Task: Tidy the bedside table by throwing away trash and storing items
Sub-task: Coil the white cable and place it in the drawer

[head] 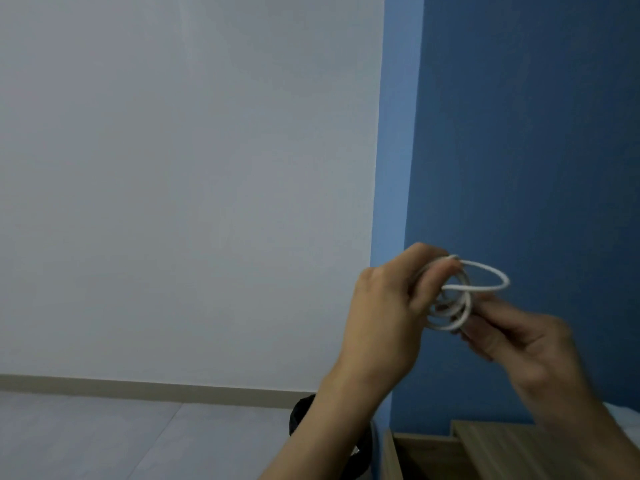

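A white cable (453,306) is wound into several small loops, held up in the air in front of the blue wall. My left hand (384,313) grips the coil from the left, fingers wrapped around the loops. My right hand (523,344) pinches the cable from the right, just below a larger loop (491,277) that sticks out at the top. The wooden bedside table (502,448) shows only as its top edge at the bottom right, below my hands.
A black bin or bag (301,414) sits on the grey floor beside the table, partly hidden by my left forearm. A white wall with a beige skirting board (138,384) fills the left side. A strip of white bedding (623,412) shows at far right.
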Demonstrator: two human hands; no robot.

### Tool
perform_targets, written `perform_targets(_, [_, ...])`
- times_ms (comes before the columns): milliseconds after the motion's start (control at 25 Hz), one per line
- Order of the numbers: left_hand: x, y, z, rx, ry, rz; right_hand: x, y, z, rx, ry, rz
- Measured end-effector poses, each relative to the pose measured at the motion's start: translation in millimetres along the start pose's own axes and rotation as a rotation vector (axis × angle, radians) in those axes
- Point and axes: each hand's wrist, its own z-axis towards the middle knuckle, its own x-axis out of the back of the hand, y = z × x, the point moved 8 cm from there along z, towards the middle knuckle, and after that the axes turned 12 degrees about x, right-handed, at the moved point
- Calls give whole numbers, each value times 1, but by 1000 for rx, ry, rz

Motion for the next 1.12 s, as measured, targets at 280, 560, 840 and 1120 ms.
perform_targets(280, [44, -51, 32, 270, 102, -161, 11, -44, -23, 304, -59, -727])
perform_targets(560, [14, -54, 19, 231, 95, -3, 19, -57, -10, 241, 167, -401])
perform_targets(840, [0, -17, 10, 109, 18, 2, 1, -39, 9, 181, 127, -403])
perform_targets(1120, [-5, -26, 4, 216, -119, -106, -2, -56, 17, 274, -25, -1047])
